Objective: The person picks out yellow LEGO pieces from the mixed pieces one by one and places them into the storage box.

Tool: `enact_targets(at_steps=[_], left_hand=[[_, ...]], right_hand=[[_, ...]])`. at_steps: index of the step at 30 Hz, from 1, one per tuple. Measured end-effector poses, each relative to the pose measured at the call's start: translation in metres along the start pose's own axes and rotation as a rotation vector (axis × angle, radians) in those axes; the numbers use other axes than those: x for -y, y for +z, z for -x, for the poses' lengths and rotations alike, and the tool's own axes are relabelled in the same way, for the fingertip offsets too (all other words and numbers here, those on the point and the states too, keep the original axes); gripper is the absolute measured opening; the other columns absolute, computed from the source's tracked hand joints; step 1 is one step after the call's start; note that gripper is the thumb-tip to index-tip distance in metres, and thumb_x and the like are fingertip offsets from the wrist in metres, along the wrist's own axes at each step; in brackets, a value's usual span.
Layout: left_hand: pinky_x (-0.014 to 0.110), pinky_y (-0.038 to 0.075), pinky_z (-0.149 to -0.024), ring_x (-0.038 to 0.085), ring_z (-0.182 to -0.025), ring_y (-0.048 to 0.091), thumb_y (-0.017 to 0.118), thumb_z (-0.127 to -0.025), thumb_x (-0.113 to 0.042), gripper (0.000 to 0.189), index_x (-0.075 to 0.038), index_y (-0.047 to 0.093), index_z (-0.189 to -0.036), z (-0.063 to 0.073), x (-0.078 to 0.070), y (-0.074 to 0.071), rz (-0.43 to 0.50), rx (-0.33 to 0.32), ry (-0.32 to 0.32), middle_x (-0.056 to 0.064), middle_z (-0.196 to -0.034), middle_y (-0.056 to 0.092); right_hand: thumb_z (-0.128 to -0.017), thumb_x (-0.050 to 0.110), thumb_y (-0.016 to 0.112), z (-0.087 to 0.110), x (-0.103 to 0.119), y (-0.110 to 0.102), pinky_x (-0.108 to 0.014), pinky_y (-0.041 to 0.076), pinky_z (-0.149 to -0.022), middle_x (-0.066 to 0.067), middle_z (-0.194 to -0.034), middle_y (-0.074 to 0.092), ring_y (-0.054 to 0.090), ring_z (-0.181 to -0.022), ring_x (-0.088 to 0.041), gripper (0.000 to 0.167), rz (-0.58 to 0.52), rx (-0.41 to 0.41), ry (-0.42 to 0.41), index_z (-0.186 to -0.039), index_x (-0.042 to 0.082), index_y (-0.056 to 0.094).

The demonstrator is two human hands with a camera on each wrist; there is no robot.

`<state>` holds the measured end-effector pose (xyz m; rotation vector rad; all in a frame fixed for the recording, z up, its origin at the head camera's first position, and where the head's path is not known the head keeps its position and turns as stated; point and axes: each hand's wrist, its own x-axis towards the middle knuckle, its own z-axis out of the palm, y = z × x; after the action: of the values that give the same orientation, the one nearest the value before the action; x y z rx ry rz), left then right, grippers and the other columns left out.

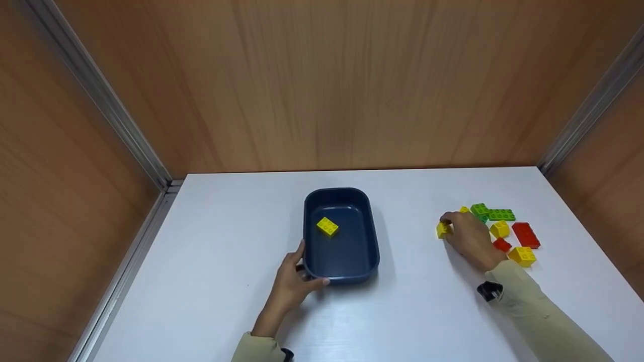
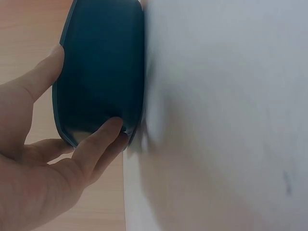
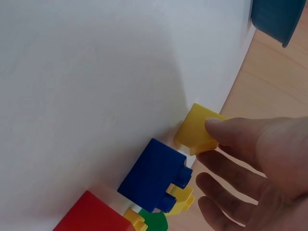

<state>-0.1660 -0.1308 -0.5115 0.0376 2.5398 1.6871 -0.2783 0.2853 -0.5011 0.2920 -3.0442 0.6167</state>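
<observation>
My left hand (image 1: 292, 284) holds a dark blue rectangular tray (image 1: 347, 256) at its near left corner, thumb on the near side and fingers along the left wall. Inside the tray lies one yellow toy brick (image 1: 327, 227). To the right, my right hand (image 1: 470, 236) pinches another yellow toy brick (image 3: 194, 126) between thumb and fingers, close over the white table. A blue toy brick (image 3: 151, 173) stands just beside that hand in the right wrist view; the hand hides it in the head view.
Around the right hand lie green bricks (image 1: 501, 215), a long red brick (image 1: 526, 235), a small red brick (image 1: 502, 245) and yellow bricks (image 1: 522, 256). A wood-grain panel (image 1: 327, 100) rises behind the white table (image 1: 211, 251), with more panels at both sides.
</observation>
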Motion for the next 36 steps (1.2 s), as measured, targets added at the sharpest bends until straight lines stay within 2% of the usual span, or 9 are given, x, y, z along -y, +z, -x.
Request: enact_targets(at_steps=[8,15,24,30,36], left_hand=[[0.049,0.055,-0.109,0.047,-0.136,0.055,0.093,-0.082,-0.015,0.110,0.000,0.025,-0.166,-0.002,-0.001,0.000,-0.021,-0.004,0.000,0.030,-0.155,0.043],[0.049,0.056,-0.108,0.047,-0.136,0.055,0.093,-0.082,-0.015,0.110,-0.002,0.025,-0.167,-0.003,-0.001,0.000,-0.020,-0.007,-0.007,0.029,-0.156,0.043],[0.046,0.058,-0.105,0.047,-0.134,0.057,0.093,-0.082,-0.012,0.110,-0.002,0.025,-0.167,-0.004,-0.001,0.000,-0.008,-0.006,-0.009,0.030,-0.155,0.043],[0.043,0.058,-0.105,0.047,-0.136,0.056,0.092,-0.083,-0.011,0.109,-0.003,0.024,-0.167,-0.004,-0.001,0.000,-0.003,-0.001,-0.021,0.029,-0.156,0.042],[0.044,0.057,-0.106,0.045,-0.136,0.056,0.092,-0.083,-0.013,0.109,-0.005,0.024,-0.168,-0.006,-0.001,0.001,-0.014,-0.002,-0.032,0.028,-0.157,0.042]], right_hand=[[-0.091,-0.004,0.078,0.003,0.001,-0.006,-0.059,0.058,-0.099,-0.026,-0.119,0.072,0.063,-0.102,-0.038,0.034,-0.020,0.023,0.026,-0.124,-0.009,0.070],[-0.092,-0.004,0.075,-0.001,0.010,-0.012,-0.062,0.053,-0.105,-0.027,-0.124,0.070,0.062,-0.109,-0.041,0.035,-0.027,0.029,0.074,-0.126,-0.008,0.070],[-0.089,-0.003,0.077,-0.001,0.019,-0.015,-0.062,0.054,-0.101,-0.025,-0.116,0.073,0.065,-0.108,-0.042,0.033,-0.007,-0.011,0.010,-0.121,-0.008,0.072],[-0.090,-0.003,0.078,-0.002,0.026,-0.016,-0.060,0.055,-0.100,-0.024,-0.116,0.073,0.062,-0.104,-0.040,0.033,-0.007,-0.007,0.003,-0.122,-0.006,0.073],[-0.090,-0.004,0.079,-0.004,0.034,-0.017,-0.055,0.058,-0.089,-0.022,-0.112,0.074,0.062,-0.095,-0.036,0.030,0.011,-0.040,-0.050,-0.119,-0.006,0.074]])
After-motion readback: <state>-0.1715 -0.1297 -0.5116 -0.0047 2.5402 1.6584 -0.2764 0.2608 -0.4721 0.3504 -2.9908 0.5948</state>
